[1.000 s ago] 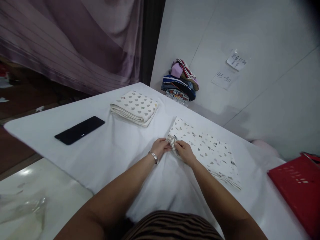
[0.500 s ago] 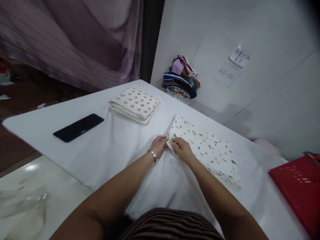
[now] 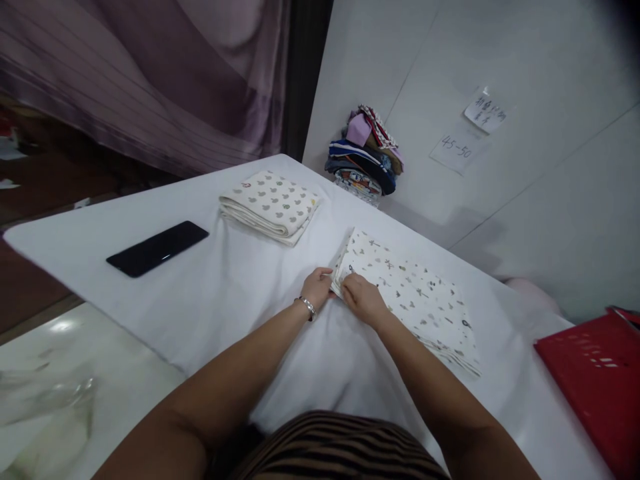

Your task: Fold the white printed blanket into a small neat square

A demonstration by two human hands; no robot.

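Head view. The patterned cloth (image 3: pixel 417 303), cream with small scattered motifs, lies folded flat on the white-covered table (image 3: pixel 225 300), right of centre, with its long side running toward the near right. Both hands meet at its near-left corner. The left hand (image 3: pixel 319 285) is closed on the edge of that corner, thumb on top and fingers at the layered edge; a silver bracelet (image 3: pixel 307 307) sits on its wrist. The right hand (image 3: pixel 363 298) rests on the upper face of the same corner with its fingers bent. Whether these fingers nip the layers or only press on them cannot be told. The two hands are almost touching.

Surroundings: a second folded cloth (image 3: pixel 270 203), cream with a heart-like print, lies to the far left of the hands, well apart from them. A black phone (image 3: pixel 157 248) lies face up farther left. A pile of mixed coloured fabrics (image 3: pixel 365 153) stands at the far edge of the table, against the white wall. Two paper notes (image 3: pixel 467 130) are stuck to that wall. A red flat object (image 3: pixel 595 380) lies at the near right. A mauve curtain (image 3: pixel 150 80) hangs at the far left.
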